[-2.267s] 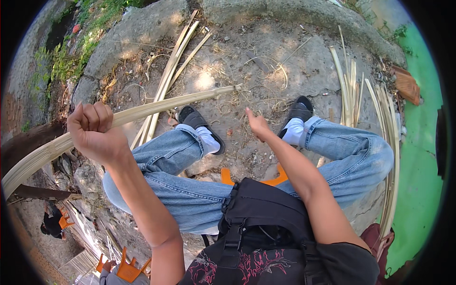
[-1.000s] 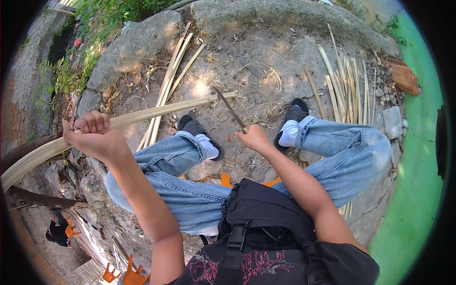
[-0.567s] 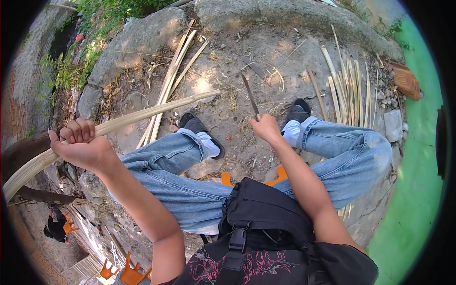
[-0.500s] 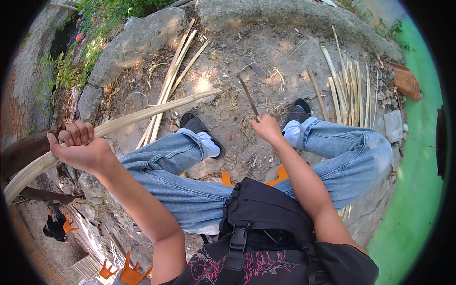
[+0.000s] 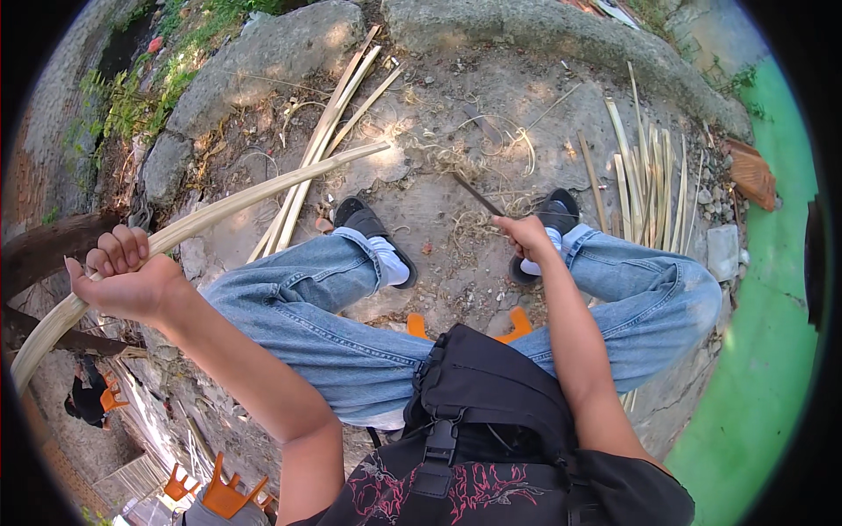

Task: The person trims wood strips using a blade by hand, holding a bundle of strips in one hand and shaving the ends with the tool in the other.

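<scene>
My left hand [image 5: 127, 272] is wrapped around a long, pale split-bamboo strip [image 5: 250, 195]. The strip slants from the left edge up toward the middle, its far tip above the ground between the loose strips and my feet. In my right hand [image 5: 524, 235], near my right foot, is a narrow knife [image 5: 476, 193] with a dark blade pointing up and left; its handle is mostly hidden by my fingers. A clump of thin, curly shavings [image 5: 452, 160] shows near the blade's tip. Strip and knife are apart.
Several split strips [image 5: 653, 180] lie beyond my right foot, and more strips [image 5: 329, 131] beyond my left. A stone kerb [image 5: 561, 39] runs across the far side. A wooden beam [image 5: 61, 254] is beside my left hand. Orange chairs [image 5: 230, 491] and a person [image 5: 88, 399] appear at lower left.
My right hand and the knife have moved right, and the blade lies at a flatter slant. My left hand has drawn the strip back to the left. The shavings clump is more visible.
</scene>
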`<state>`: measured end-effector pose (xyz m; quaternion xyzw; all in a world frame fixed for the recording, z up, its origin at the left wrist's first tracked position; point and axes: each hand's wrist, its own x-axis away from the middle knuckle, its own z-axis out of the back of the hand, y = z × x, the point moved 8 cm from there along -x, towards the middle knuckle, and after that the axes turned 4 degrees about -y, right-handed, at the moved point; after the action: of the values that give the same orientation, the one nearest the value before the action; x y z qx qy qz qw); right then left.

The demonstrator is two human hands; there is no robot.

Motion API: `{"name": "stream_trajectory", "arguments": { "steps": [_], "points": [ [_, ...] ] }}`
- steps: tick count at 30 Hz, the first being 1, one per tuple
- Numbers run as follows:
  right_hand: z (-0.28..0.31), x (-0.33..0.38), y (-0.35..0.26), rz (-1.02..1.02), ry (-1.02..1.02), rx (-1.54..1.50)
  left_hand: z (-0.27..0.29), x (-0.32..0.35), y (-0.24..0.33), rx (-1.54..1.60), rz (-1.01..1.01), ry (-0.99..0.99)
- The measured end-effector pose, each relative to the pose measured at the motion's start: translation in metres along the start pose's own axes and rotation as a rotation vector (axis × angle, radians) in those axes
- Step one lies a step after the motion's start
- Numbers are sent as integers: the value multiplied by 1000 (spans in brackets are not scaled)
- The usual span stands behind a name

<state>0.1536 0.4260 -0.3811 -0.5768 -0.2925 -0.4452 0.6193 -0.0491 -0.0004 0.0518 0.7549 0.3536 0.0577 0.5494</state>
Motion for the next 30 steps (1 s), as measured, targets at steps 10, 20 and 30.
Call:
{"name": "stream_trajectory", "arguments": {
  "steps": [10, 20, 30],
  "points": [
    [-48, 27, -53, 174, -2, 138, 6, -1, 6, 9, -39, 25],
    [-42, -5, -24, 4, -146, -19, -3, -2, 1, 4, -15, -77],
    [93, 3, -55, 141, 467, 49, -26, 10, -16, 179, 147, -250]
  ]
}}
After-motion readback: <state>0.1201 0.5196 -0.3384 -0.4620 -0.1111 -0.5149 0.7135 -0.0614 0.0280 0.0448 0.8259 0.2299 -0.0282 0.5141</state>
